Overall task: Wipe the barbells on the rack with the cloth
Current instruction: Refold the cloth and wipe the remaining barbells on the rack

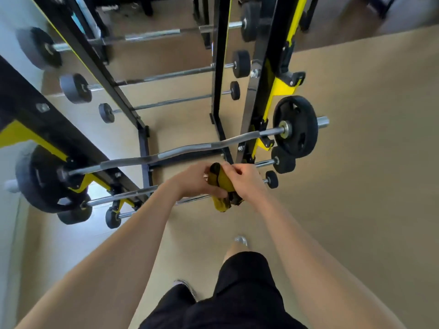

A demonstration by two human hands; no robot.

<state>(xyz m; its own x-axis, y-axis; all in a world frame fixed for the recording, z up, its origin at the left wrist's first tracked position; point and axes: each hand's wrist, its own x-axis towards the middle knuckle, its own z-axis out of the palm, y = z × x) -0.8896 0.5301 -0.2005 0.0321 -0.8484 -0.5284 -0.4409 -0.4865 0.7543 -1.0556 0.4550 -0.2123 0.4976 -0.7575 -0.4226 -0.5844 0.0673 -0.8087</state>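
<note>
While left hand (pixel 194 180) grips yellow cloth (pixel 222 184), right hand (pixel 247 179) fingers (pixel 234 168) pinch its top edge.

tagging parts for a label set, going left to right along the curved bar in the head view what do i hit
left plate → curved bar → right upright → right plate → bare bar end

No legible text or labels
</note>
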